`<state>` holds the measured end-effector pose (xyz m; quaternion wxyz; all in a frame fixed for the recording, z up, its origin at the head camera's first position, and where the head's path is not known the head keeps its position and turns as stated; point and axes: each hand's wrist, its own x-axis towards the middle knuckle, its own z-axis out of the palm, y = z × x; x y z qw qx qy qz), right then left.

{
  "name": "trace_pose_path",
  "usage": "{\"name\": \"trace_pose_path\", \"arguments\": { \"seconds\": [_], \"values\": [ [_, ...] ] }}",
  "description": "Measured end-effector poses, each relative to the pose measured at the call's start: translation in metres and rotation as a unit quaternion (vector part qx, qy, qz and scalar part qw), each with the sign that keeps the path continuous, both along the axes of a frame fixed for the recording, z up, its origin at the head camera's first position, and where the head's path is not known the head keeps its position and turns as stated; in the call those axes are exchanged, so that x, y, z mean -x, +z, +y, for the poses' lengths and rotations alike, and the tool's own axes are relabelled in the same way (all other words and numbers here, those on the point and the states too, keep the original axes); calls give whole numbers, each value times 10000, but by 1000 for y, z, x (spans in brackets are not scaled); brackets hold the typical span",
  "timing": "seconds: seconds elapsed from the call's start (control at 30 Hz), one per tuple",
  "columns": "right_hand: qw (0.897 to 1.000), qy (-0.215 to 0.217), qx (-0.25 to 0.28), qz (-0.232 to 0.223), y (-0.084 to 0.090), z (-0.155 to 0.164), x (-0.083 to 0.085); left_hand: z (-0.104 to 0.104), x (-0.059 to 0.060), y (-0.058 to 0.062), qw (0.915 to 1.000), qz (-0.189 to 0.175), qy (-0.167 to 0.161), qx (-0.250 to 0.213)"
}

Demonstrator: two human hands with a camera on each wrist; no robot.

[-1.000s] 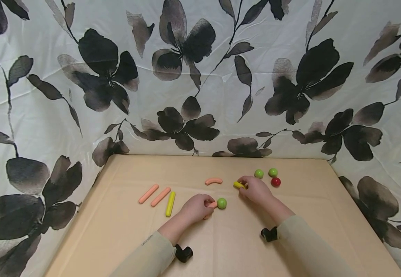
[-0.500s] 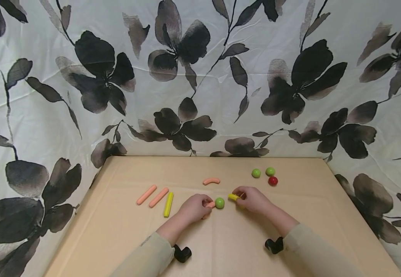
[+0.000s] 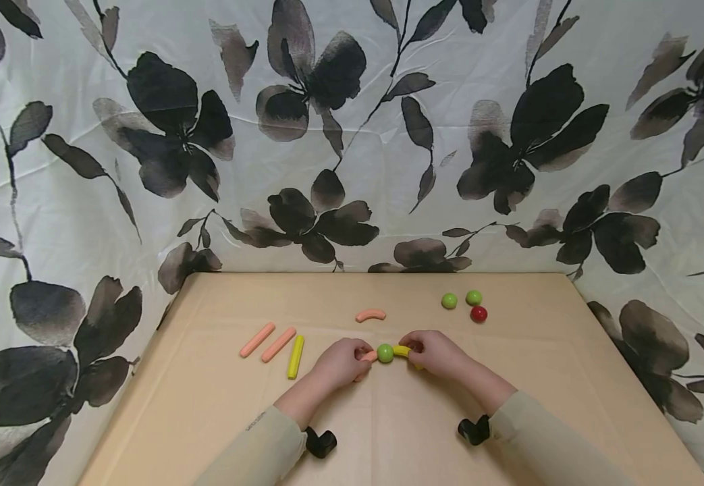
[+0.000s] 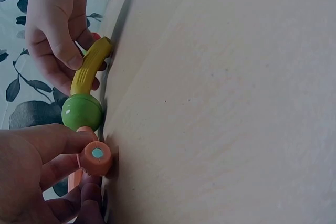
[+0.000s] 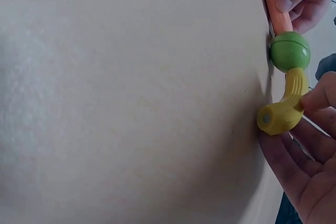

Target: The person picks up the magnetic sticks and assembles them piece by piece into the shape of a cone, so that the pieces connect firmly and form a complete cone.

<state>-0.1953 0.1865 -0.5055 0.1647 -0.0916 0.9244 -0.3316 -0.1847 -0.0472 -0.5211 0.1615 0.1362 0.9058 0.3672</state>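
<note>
My left hand (image 3: 341, 363) pinches a salmon-orange rod (image 4: 96, 158) with a pale dot on its near end. At the rod's other end sits a shiny green ball (image 3: 385, 353). Opposite it, my right hand (image 3: 441, 354) holds a short curved yellow rod (image 5: 287, 106) between thumb and fingers. In both wrist views the yellow rod's end meets the ball, so rod, ball and rod form one line close over the board. Fingers hide part of each rod.
Two straight orange rods (image 3: 257, 339) and a straight yellow rod (image 3: 295, 357) lie to the left on the tan board (image 3: 412, 439). A curved orange rod (image 3: 370, 314) lies behind my hands. Two green balls (image 3: 449, 301) and a red ball (image 3: 478, 314) rest at the back right.
The right hand has carried the yellow rod left and nearer to me, up against the green ball. My left hand has kept its grip on the orange rod, nearly still.
</note>
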Motion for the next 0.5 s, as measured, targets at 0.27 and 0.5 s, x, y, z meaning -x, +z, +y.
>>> {"name": "trace_pose_path", "arguments": {
  "seconds": [0.27, 0.5],
  "values": [
    [9989, 189, -203, 384, -2, -1, -2, 1, -1, 3, 10000, 15, 18, 20],
    [9946, 304, -473, 869, -5, -4, -8, 5, -1, 4, 9998, -146, 77, -70]
  ]
}}
